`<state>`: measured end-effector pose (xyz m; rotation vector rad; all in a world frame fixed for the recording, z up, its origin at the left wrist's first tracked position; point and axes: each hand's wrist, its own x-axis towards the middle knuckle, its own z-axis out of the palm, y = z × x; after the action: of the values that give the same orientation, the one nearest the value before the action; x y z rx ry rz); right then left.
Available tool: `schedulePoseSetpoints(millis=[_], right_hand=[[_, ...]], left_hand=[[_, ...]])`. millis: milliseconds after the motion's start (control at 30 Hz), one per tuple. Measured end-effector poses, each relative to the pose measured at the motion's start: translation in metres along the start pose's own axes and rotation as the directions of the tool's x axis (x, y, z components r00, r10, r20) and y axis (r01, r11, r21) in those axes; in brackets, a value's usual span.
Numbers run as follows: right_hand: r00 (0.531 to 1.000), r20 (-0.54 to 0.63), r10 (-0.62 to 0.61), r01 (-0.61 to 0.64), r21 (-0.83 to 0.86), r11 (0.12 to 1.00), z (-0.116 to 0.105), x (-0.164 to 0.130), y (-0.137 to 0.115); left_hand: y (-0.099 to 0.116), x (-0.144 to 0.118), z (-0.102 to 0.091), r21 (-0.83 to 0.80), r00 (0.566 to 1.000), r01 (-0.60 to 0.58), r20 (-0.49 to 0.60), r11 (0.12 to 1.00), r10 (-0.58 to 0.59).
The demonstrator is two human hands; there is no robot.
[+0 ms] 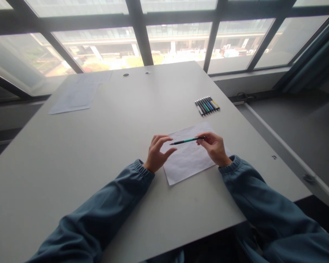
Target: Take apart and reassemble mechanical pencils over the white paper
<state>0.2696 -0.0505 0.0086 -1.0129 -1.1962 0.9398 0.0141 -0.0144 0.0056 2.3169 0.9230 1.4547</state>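
A slim pen (186, 140) with a black grip and a green middle lies nearly level in the air, its tip pointing left. Its right end is pinched between the thumb and fingers of my right hand (213, 147). Around the tip, my left hand (157, 151) has its thumb and fingers spread apart, with a gap on either side of the pen. Beneath both hands a white sheet of paper (181, 170) rests on the table, partly covered by my right hand and sleeve. Any marks on it are too faint to make out.
Several pens (207, 106) with coloured middles lie side by side beyond the sheet. More papers (75, 95) are at the table's far left. The white table (112, 146) reaches to the windows, with two round holes near its far edge. A curtain (309, 60) hangs at right.
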Motion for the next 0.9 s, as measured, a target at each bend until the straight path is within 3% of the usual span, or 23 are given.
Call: schedulePoseSetpoints(millis=[333,900], right_hand=[[1.0,0.007,0.017,-0.017,-0.009,1.0,0.0001,-0.0009,-0.0006],[0.999,0.033,0.015,-0.015,-0.011,1.0,0.0008,-0.0016,-0.0019]], left_hand=[[0.0047,0.0028,0.0014,-0.01,0.998,-0.063,-0.015,0.998,0.063],[0.0051,0.0008,0.0011,-0.07,0.999,0.006,0.045,0.998,-0.003]])
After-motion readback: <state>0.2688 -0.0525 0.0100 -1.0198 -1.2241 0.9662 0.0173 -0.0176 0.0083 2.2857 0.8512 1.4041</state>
